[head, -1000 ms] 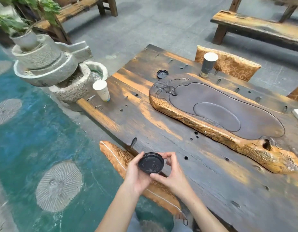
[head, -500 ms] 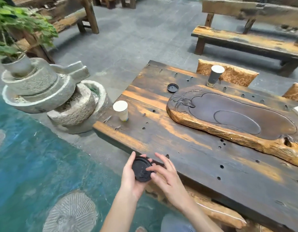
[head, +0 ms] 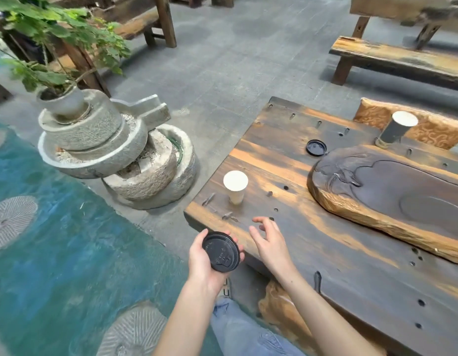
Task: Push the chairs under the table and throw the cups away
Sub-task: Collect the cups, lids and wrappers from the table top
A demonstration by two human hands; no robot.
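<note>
The counter (head: 338, 265) is rough, weathered dark wood (orange-streaked, pitted with holes). The lid (head: 221, 252) is black plastic with a dull sheen. At its twelve o'clock, the cup (head: 235, 187) looks smooth white paper; at ten o'clock, the millstones (head: 102, 140) are coarse grey stone.

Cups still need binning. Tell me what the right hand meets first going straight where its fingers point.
Probably the white paper cup; only bare table lies between. The right hand's height over the wood is unclear. The left hand holds a black lid.
</note>
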